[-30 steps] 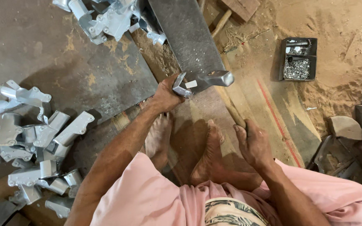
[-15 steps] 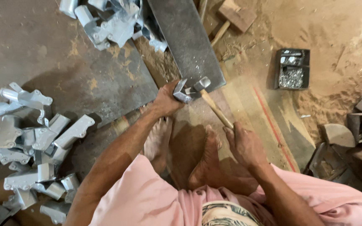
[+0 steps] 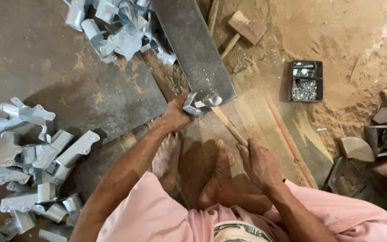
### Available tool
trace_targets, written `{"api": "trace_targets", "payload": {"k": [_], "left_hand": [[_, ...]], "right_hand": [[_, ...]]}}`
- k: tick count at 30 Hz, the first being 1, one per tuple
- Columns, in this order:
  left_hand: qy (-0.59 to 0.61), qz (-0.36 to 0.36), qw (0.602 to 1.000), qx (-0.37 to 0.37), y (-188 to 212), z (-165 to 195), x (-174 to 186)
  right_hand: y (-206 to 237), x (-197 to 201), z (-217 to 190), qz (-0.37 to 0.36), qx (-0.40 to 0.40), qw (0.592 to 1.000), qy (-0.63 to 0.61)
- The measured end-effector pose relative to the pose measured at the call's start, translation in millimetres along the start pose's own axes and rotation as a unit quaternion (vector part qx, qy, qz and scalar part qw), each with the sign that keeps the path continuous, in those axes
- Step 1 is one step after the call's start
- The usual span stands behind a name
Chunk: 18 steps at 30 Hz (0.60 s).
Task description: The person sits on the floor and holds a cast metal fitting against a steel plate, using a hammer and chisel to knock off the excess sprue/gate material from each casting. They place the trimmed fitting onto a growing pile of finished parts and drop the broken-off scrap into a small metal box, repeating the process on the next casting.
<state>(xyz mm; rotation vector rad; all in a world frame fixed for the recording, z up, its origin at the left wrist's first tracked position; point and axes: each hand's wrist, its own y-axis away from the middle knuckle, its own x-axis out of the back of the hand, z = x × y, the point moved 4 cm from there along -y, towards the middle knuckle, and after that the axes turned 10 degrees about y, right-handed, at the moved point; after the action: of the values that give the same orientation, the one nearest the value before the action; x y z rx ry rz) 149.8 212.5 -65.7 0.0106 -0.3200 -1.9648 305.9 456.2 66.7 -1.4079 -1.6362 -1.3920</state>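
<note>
Steel plate [image 3: 198, 49], dark grey, long and flat, lying slantwise on the sandy floor. Heap of silver sheet-metal brackets [image 3: 32, 157] on a dark mat, well to the left. Small black tray of fasteners [image 3: 292, 80], right of the plate. Left hand [image 3: 175, 114], fingers closed around one silver bracket [image 3: 192, 106], pressed on the plate's near end. Right hand [image 3: 258, 163], fingers wrapped about the wooden handle of a hammer [image 3: 222, 114], head touching that bracket.

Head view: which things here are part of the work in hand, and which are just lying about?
In hand:
left hand holding a grey metal bracket
right hand gripping a hammer
steel plate beneath

Lying about:
bracket pile
far bracket heap
wooden mallet
tray of fasteners
</note>
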Motion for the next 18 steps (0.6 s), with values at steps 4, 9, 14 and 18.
{"api": "trace_targets", "payload": {"k": [4,9,14,18], "left_hand": [[-0.028,0.007,0.999,-0.019,0.6,-1.3,0.2],[0.012,0.001,1.0,-0.012,1.4,0.9,-0.4],[0.052,-0.016,0.999,-0.004,3.9,0.7,1.1],[0.012,0.012,1.0,-0.022,4.6,-2.3,0.3]], "right_hand": [[-1.2,1.4,6.6,0.009,-0.019,0.996,-0.084],[-5.9,14.8,14.2,0.05,-0.015,0.988,-0.143],[8.1,33.2,0.7,0.169,0.086,0.963,-0.193],[-9.0,-4.7,-3.0,0.035,0.025,0.999,-0.02]]}}
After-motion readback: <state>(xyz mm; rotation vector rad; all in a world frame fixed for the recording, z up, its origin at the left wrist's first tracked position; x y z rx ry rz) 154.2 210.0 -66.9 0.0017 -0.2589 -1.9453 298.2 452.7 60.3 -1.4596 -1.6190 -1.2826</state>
